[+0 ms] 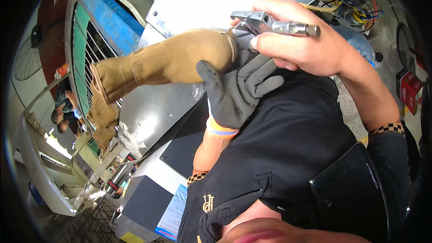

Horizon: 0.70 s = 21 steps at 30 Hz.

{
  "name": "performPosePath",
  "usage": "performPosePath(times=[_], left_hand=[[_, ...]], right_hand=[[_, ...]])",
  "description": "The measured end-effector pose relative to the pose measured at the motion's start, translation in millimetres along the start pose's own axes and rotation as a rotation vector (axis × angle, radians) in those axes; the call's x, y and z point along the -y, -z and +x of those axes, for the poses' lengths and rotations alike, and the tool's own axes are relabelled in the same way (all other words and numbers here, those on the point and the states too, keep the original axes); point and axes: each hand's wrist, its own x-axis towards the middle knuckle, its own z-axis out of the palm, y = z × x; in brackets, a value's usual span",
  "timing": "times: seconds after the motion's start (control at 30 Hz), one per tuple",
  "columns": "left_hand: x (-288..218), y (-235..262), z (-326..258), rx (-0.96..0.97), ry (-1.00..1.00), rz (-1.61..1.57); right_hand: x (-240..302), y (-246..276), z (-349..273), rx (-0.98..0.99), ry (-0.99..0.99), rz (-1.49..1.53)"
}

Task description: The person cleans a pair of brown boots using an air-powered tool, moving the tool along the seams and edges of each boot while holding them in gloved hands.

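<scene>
A tan leather boot (pixel 166 60) lies sideways in front of me, its shaft pointing left and its rounded foot end toward my hands. My left hand (pixel 236 87) wears a dark grey glove with an orange cuff. Its fingers are stretched and spread, and the thumb touches or nearly touches the boot's rounded end. Bare, my right hand (pixel 297 47) is closed around a metal spray gun (pixel 288 28) with a lever on top and a knob at its right end. The gun's front is close to the boot's sole edge; whether they touch I cannot tell.
Behind the boot is a shiny metal panel (pixel 193 2). More tan boots (pixel 103 117) are at the left beside a green rack and blue beam (pixel 108 13). Another person (pixel 65 108) is far left. Cables (pixel 360 13) and a red box (pixel 408 92) are at right.
</scene>
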Motion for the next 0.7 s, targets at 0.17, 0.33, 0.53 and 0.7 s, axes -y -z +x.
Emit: performPosePath(times=[0.17,0.33,0.53,0.7], left_hand=[[-1.0,-1.6,19.9,0.190,0.028,-0.186],[-6.6,1.3,44.5,0.331,-0.019,-0.167],[-9.2,-12.9,55.1,0.022,-0.194,0.294],[-12.6,4.4,65.6,0.251,-0.277,0.283]], right_hand=[[30.6,1.7,5.5,-0.053,-0.346,0.201],[10.3,-12.8,-7.9,-0.172,-0.096,-0.023],[-3.2,-42.9,-21.2,-0.270,-0.042,0.076],[-21.2,-62.3,-18.9,-0.366,0.146,-0.045]])
